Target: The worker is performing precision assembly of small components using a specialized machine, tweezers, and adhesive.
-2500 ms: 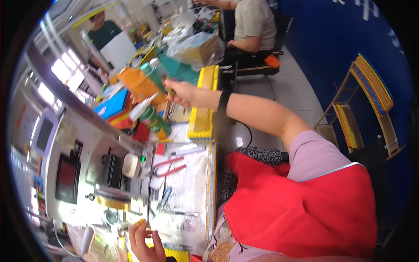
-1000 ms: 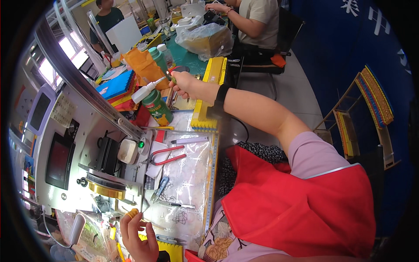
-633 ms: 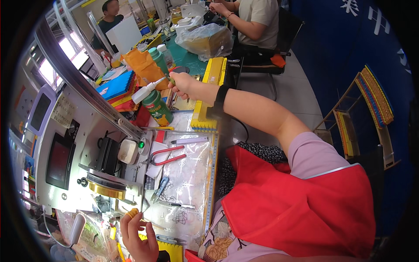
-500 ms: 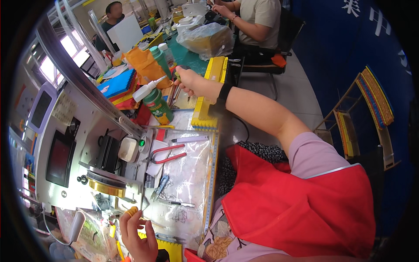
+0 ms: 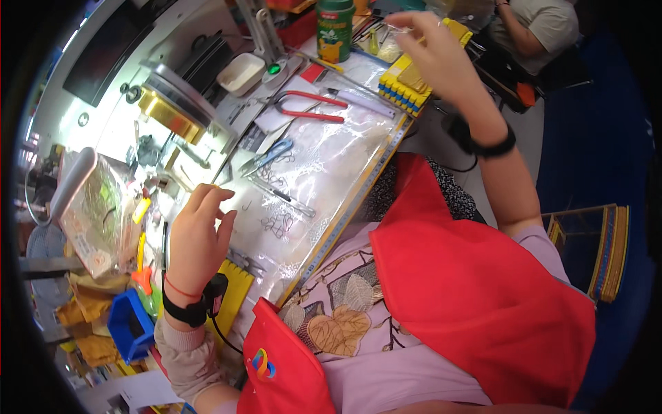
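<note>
My left hand (image 5: 196, 238) hovers beside a lit machine with a gold-coloured drum (image 5: 169, 114). Its fingers are bent, with thumb and forefinger apart, and nothing shows between them. My right hand (image 5: 438, 62), blurred by motion, reaches over a stack of yellow trays (image 5: 407, 86) with blue ends. The fingers there look spread, and I make out nothing in them. Between the hands on the bench lie a red-handled tool (image 5: 310, 105), blue-handled pliers (image 5: 269, 159), a slim clear-and-black tool (image 5: 279, 196) and tangled thin dark loops (image 5: 277, 224).
At the far edge stand a green jar (image 5: 336, 31) and a white dish (image 5: 241, 74). A white lamp arm (image 5: 72, 185), a plastic bag (image 5: 96, 214) and a blue bin (image 5: 131, 326) are at left. A ruler (image 5: 331, 245) edges the bench. Another person (image 5: 538, 31) sits far right.
My view has turned toward the bench. My right hand has drawn back from the jars; the dark object at its fingers no longer shows. My left hand has turned, its fingers more bent.
</note>
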`<action>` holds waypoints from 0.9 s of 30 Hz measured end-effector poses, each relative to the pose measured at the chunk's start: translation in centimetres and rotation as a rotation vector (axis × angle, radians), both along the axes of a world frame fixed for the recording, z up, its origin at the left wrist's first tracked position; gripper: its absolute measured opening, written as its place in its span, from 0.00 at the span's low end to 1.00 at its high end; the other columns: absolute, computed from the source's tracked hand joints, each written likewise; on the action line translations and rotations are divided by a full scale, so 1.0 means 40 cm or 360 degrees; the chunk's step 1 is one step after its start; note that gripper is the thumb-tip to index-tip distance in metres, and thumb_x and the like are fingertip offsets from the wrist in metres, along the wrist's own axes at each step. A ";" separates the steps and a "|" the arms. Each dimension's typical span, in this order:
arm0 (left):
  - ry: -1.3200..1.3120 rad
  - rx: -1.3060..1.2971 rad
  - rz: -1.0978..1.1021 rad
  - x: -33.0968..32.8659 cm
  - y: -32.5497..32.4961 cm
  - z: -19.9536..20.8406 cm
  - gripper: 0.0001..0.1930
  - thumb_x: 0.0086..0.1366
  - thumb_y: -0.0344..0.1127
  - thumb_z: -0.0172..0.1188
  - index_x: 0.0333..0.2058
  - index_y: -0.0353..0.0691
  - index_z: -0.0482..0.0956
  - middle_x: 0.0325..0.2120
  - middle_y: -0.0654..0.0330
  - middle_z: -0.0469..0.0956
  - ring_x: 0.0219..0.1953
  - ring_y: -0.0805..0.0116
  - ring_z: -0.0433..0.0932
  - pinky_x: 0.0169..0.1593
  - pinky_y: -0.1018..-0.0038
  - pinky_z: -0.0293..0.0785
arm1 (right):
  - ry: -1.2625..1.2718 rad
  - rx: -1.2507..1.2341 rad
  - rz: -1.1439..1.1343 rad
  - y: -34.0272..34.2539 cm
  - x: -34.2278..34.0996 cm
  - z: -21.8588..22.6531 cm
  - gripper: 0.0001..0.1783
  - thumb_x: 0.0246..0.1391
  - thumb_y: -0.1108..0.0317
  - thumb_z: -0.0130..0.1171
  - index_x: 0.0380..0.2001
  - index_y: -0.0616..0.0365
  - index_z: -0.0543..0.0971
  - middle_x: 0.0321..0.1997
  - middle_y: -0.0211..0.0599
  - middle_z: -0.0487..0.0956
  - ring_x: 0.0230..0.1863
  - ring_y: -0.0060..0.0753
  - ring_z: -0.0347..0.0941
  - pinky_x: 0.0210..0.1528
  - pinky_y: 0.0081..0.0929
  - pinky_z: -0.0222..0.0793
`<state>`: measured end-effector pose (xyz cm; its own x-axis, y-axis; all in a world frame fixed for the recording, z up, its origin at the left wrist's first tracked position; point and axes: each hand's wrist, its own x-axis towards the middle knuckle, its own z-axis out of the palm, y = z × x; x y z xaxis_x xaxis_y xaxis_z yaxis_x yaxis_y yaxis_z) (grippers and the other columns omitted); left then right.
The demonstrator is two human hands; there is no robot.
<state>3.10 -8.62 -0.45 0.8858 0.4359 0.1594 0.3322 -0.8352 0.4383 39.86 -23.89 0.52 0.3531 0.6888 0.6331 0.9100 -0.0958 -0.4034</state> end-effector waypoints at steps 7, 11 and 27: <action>0.0176 0.0202 0.0070 0.003 0.033 -0.076 0.08 0.53 0.26 0.62 0.34 0.35 0.77 0.32 0.55 0.76 0.32 0.57 0.77 0.36 0.67 0.73 | -0.0187 -0.0533 0.1042 0.052 -0.387 -0.169 0.19 0.52 0.72 0.52 0.49 0.57 0.75 0.40 0.42 0.76 0.42 0.45 0.75 0.45 0.39 0.71; 0.0251 0.0468 -0.0044 -0.013 0.063 -0.172 0.06 0.54 0.33 0.58 0.27 0.36 0.74 0.27 0.49 0.74 0.33 0.51 0.76 0.38 0.60 0.74 | -0.0297 -0.0441 0.1009 0.112 -0.472 -0.208 0.21 0.47 0.69 0.52 0.47 0.58 0.76 0.38 0.42 0.73 0.42 0.44 0.70 0.46 0.39 0.66; 0.0067 0.0273 0.0057 0.010 0.044 -0.161 0.05 0.55 0.33 0.60 0.26 0.40 0.75 0.30 0.54 0.71 0.29 0.52 0.76 0.34 0.62 0.74 | -0.0448 -0.0239 0.0906 0.130 -0.504 -0.222 0.17 0.47 0.69 0.57 0.43 0.57 0.80 0.35 0.33 0.73 0.41 0.38 0.68 0.44 0.35 0.62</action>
<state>3.49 -6.87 -6.88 0.8777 0.4368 0.1973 0.3780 -0.8839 0.2754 19.70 -18.70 -8.36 -0.2585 0.8075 0.5303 0.9040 0.3957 -0.1620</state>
